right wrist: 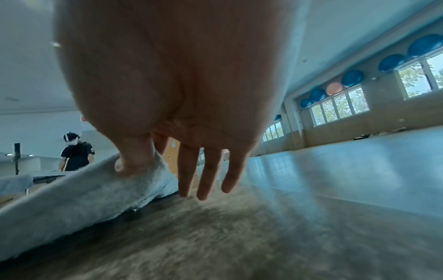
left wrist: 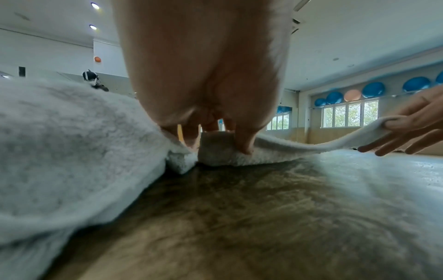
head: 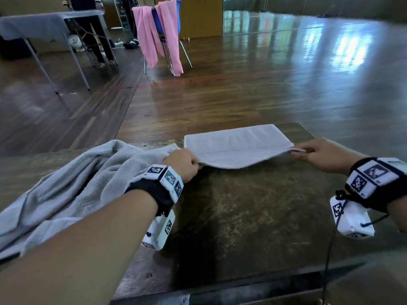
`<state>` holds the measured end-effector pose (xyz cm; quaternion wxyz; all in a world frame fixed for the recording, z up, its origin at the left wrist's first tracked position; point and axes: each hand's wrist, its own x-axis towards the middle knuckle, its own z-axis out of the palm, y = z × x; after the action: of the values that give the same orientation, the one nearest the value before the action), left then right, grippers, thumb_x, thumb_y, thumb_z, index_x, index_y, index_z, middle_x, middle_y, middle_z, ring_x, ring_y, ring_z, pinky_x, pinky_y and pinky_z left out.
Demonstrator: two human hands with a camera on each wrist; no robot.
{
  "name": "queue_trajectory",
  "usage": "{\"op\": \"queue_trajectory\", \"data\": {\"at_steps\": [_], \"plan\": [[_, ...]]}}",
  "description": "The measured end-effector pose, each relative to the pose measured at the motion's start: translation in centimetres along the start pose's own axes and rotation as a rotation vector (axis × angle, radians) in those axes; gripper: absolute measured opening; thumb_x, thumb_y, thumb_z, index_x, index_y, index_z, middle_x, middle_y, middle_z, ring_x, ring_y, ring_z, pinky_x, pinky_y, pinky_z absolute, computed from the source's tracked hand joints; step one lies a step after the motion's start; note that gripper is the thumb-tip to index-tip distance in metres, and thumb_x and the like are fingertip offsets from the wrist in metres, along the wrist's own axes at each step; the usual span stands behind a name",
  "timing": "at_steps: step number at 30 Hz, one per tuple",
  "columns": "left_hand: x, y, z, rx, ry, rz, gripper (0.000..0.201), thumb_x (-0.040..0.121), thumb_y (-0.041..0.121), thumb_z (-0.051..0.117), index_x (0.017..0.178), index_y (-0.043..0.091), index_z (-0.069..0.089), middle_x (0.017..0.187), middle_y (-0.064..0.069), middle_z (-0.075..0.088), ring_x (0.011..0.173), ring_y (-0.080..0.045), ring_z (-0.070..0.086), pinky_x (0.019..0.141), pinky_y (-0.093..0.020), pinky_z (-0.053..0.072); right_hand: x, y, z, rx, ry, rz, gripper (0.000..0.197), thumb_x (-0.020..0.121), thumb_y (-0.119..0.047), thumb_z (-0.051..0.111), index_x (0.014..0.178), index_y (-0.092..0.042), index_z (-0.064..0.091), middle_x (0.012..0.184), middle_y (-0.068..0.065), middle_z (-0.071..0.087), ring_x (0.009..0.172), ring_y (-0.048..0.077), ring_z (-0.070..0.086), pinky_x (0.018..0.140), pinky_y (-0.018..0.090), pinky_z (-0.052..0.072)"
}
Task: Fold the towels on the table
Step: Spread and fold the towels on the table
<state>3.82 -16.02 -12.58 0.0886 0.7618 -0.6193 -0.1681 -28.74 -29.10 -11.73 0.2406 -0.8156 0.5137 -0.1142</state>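
A pale grey towel (head: 237,144) lies folded over on the dark table (head: 253,212), its near edge lifted off the surface. My left hand (head: 187,164) pinches the near left corner of this towel (left wrist: 223,149). My right hand (head: 317,153) pinches the near right corner between thumb and forefinger, the other fingers (right wrist: 206,170) hanging straight down beside the towel (right wrist: 84,191). A second, fluffier grey towel (head: 72,183) lies crumpled on the table's left side, next to my left forearm.
The table's far edge (head: 293,125) runs just behind the folded towel; wooden floor lies beyond. A blue chair (head: 167,25) draped with pink cloth (head: 149,34) and a grey-covered table (head: 50,20) stand far back, with a person (right wrist: 76,153) near it.
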Motion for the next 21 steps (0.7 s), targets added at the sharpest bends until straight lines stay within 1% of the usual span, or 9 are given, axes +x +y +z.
{"op": "queue_trajectory", "data": {"at_steps": [3,5,7,9,12,15,17,19,21], "plan": [[-1.2,1.0,-0.8,-0.021,0.197,0.027,0.041,0.089,0.012,0.055,0.05,0.015,0.043,0.054,-0.004,0.047,0.061,-0.029,0.05,0.057,-0.03,0.036,-2.2,0.0,-0.8,0.105,0.167,-0.041,0.019,0.097,-0.021,0.065,0.106,-0.011,0.079,0.094,0.018,0.076,0.088,0.033,0.069,0.073,0.036,0.047],[-2.4,1.7,-1.5,-0.085,0.313,0.035,0.037,0.09,0.011,0.055,0.054,0.016,0.048,0.061,-0.006,0.052,0.064,-0.028,0.05,0.06,-0.031,0.035,-4.1,-0.5,-1.3,0.212,0.251,-0.081,0.025,0.097,-0.014,0.065,0.112,0.004,0.072,0.12,0.026,0.067,0.114,0.038,0.063,0.096,0.045,0.048],[-3.7,2.6,-2.5,-0.178,0.409,0.023,0.032,0.094,0.017,0.055,0.065,0.005,0.059,0.066,-0.012,0.059,0.065,-0.027,0.052,0.058,-0.03,0.032,-6.2,-1.3,-1.7,0.304,0.299,-0.113,0.032,0.098,-0.013,0.064,0.126,0.003,0.067,0.133,0.013,0.065,0.123,0.024,0.062,0.104,0.032,0.046],[-5.3,3.2,-3.2,-0.262,0.478,0.02,0.039,0.096,0.026,0.059,0.071,-0.004,0.062,0.064,-0.018,0.059,0.061,-0.025,0.05,0.056,-0.031,0.03,-8.6,-1.8,-2.0,0.335,0.35,-0.145,0.032,0.098,-0.017,0.064,0.128,-0.01,0.07,0.126,0.001,0.069,0.117,0.01,0.062,0.096,0.016,0.041],[-8.5,4.1,-3.8,-0.399,0.471,0.041,0.051,0.094,0.037,0.062,0.078,-0.011,0.062,0.06,-0.021,0.051,0.057,-0.021,0.045,0.057,-0.031,0.031,-12.2,-1.7,-2.4,0.349,0.415,-0.188,0.022,0.099,-0.02,0.061,0.112,-0.01,0.076,0.102,0.009,0.077,0.09,0.01,0.063,0.071,0.003,0.04],[-11.8,4.7,-3.9,-0.383,0.442,0.044,0.053,0.094,0.042,0.061,0.074,-0.007,0.057,0.058,-0.008,0.043,0.043,-0.006,0.039,0.046,-0.019,0.03,-15.4,-1.3,-2.7,0.311,0.402,-0.213,0.022,0.1,-0.025,0.058,0.093,-0.012,0.074,0.085,0.015,0.073,0.072,0.014,0.058,0.059,0.011,0.039],[-13.9,5.1,-3.7,-0.277,0.42,0.076,0.045,0.096,0.043,0.057,0.071,0.005,0.055,0.059,-0.003,0.044,0.041,0.001,0.045,0.048,-0.01,0.036,-17.1,-0.9,-2.7,0.268,0.396,-0.227,0.022,0.1,-0.027,0.058,0.085,-0.02,0.072,0.078,0.005,0.071,0.065,0.007,0.056,0.059,0.016,0.04],[-15.3,5.0,-3.3,-0.199,0.317,0.08,0.041,0.097,0.045,0.055,0.072,0.012,0.055,0.062,-0.003,0.046,0.042,0.0,0.044,0.052,-0.011,0.036,-18.4,-0.6,-2.6,0.257,0.371,-0.239,0.023,0.1,-0.026,0.059,0.083,-0.035,0.072,0.08,-0.007,0.073,0.065,0.003,0.063,0.064,0.023,0.048],[-16.3,4.4,-2.6,-0.25,0.085,0.004,0.046,0.095,0.05,0.056,0.076,0.007,0.06,0.067,-0.006,0.052,0.056,-0.01,0.05,0.065,-0.025,0.047,-19.4,-0.7,-2.4,0.273,0.305,-0.23,0.023,0.099,-0.028,0.06,0.089,-0.044,0.074,0.073,-0.004,0.074,0.058,0.016,0.07,0.055,0.027,0.054]]}}
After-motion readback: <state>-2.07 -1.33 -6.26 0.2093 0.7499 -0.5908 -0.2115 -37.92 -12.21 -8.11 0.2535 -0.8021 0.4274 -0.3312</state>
